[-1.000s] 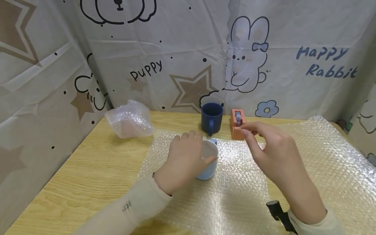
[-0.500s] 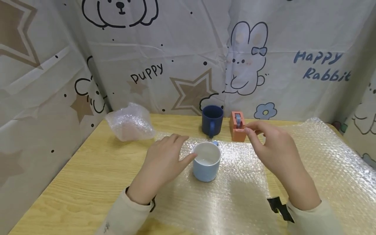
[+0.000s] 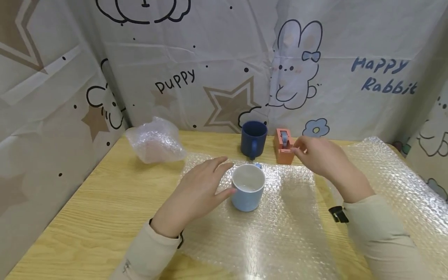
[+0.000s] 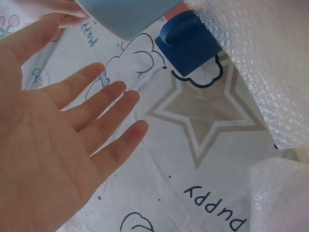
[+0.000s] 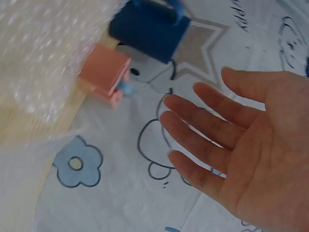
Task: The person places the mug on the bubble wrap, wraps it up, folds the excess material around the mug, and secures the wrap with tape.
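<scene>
light-blue mug [image 3: 247, 199] stands on bubble wrap [image 3: 280, 229], left fingers [image 4: 113, 117] near it

Dark blue mug [image 3: 249, 140] and, well to its left, bubble-wrapped bundle [image 3: 155, 143] on wooden table [image 3: 108, 202] before star-and-rabbit cloth [image 3: 217, 58]

The person wears long sleeves of a pale beige colour; the left sleeve [image 3: 148, 252] carries a small dark marking [image 3: 126, 266], and the right sleeve [image 3: 381, 229] shows soft folds. A thin black band [image 3: 181, 240] is partly visible at the left cuff, a small black piece [image 3: 338, 214] at the right one.
</scene>
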A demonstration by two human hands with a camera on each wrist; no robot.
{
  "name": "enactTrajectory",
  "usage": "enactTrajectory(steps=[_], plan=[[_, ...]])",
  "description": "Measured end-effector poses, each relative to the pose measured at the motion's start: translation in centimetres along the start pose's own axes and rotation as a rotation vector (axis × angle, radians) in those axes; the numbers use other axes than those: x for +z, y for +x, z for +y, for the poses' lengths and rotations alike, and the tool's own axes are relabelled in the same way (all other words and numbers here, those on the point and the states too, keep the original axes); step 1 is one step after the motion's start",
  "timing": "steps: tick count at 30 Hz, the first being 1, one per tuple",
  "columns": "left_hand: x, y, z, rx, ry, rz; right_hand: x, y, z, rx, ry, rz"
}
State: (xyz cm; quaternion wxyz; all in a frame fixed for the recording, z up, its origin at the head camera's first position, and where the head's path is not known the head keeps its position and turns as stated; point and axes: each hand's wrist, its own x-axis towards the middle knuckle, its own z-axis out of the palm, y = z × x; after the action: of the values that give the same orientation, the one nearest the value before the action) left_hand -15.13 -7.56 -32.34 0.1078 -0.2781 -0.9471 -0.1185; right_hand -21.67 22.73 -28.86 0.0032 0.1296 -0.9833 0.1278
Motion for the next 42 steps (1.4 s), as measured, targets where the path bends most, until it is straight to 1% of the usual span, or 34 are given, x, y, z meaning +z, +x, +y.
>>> enactTrajectory(steps=[4,6,8,12,16,18,20,24,26,30,33,37,40,42], plan=[[0.3,0.3,0.2,0.018,0.005,-0.038,0.2,1.4,1.4,0.007,-0.105,-0.173],[0.5,0.4,0.4,0.023,0.011,-0.063,0.4,1.9,2.1,-0.017,-0.167,-0.25],[0.7,0.5,0.5,0.034,0.019,-0.074,0.7,2.2,2.8,-0.058,-0.219,-0.302],[1.2,0.5,0.4,0.039,0.03,-0.071,1.6,2.5,3.6,-0.145,-0.28,-0.326],[1.5,0.4,0.3,0.022,0.043,-0.057,2.3,2.4,4.1,-0.177,-0.339,-0.335],[1.6,0.3,0.3,0.011,0.046,-0.049,2.8,2.4,4.4,-0.207,-0.374,-0.318],[1.7,0.2,0.3,0.004,0.042,-0.044,3.4,2.4,4.8,-0.251,-0.384,-0.295],[1.6,0.2,0.3,-0.008,0.038,-0.047,4.2,2.4,5.0,-0.315,-0.356,-0.289],[1.5,0.2,0.3,-0.013,0.047,-0.04,4.3,2.5,4.9,-0.302,-0.323,-0.303],[1.3,0.2,0.4,-0.025,0.057,-0.027,3.7,2.8,4.8,-0.264,-0.261,-0.328],[1.2,0.2,0.5,-0.031,0.058,-0.03,2.9,2.7,5.1,-0.241,-0.178,-0.36],[1.3,0.2,0.5,-0.022,0.068,-0.019,1.7,2.3,5.5,-0.231,-0.048,-0.354],[1.5,0.3,0.5,-0.024,0.07,-0.019,1.0,1.9,5.5,-0.199,0.086,-0.368],[1.6,0.3,0.6,-0.033,0.067,-0.032,0.6,1.6,5.3,-0.173,0.176,-0.383]])
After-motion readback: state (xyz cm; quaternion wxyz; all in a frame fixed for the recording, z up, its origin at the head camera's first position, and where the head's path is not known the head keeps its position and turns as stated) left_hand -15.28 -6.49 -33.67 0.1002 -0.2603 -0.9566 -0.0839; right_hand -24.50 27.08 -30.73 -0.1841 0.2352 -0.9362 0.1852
